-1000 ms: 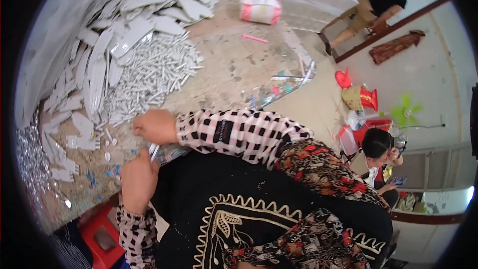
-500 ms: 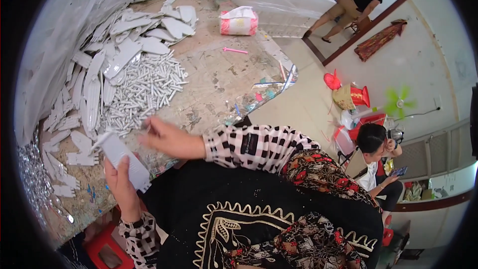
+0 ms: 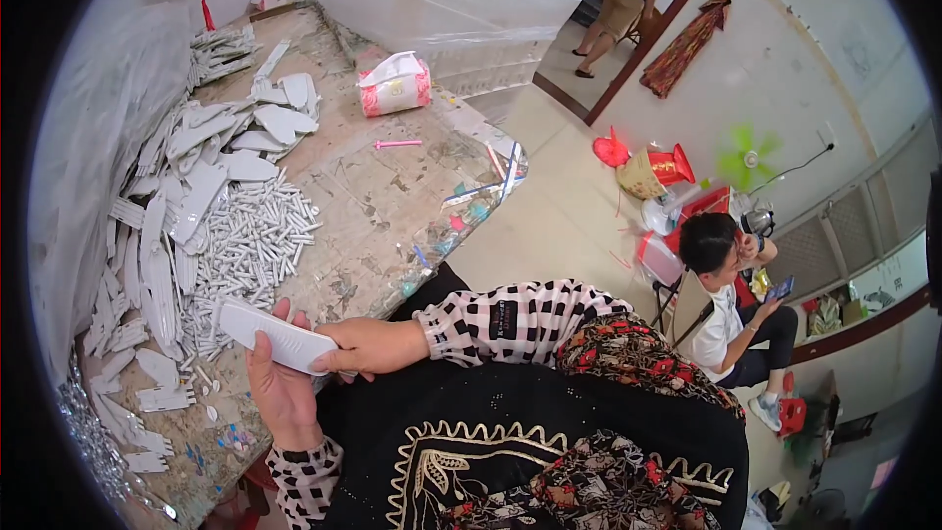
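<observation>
A flat white plastic piece (image 3: 270, 334) with a rounded end lies across the fingers of my left hand (image 3: 285, 397), which grips it from the near side. My right hand (image 3: 378, 344) pinches the other end of the same piece, thumb on top. Just beyond the hands is a heap of small white pegs (image 3: 260, 236). Larger flat white plastic parts (image 3: 201, 198) are stacked behind and left of the pegs. Whether a peg sits between my fingers is hidden.
The worn table (image 3: 378, 196) carries a pink-and-white tissue pack (image 3: 394, 85) and a pink stick (image 3: 397, 144). White crates (image 3: 451, 29) stand beyond it. More white parts (image 3: 157, 397) lie at the left edge. One person sits at right with a phone (image 3: 780, 289); another stands in the doorway.
My right hand has come from near the pegs onto the white piece. That piece has turned from steeply slanted to nearly level. The whole view has shifted, bringing the crates into sight.
</observation>
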### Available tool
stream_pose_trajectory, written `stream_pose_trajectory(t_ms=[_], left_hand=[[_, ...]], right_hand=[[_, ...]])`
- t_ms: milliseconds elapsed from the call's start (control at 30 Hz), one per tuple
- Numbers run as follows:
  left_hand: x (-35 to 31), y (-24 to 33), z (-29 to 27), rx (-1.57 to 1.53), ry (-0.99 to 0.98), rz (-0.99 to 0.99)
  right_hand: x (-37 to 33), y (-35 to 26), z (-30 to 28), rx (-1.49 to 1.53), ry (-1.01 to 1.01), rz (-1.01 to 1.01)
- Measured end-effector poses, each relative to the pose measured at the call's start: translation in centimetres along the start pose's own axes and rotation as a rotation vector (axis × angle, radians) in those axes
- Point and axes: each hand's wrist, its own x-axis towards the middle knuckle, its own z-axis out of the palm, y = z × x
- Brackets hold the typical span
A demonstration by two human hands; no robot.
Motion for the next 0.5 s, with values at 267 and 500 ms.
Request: stream_pose_trajectory(t_ms=[267, 500], left_hand=[[1.6, -1.2, -3.5, -0.032, -0.061, -0.026], [1.2, -1.8, -4.8, 0.056, -0.126, -0.154]], right_hand=[[0.7, 1.9, 0.8, 0.086, 0.083, 0.021], [-1.5, 1.5, 1.4, -0.125, 0.268, 0.114]])
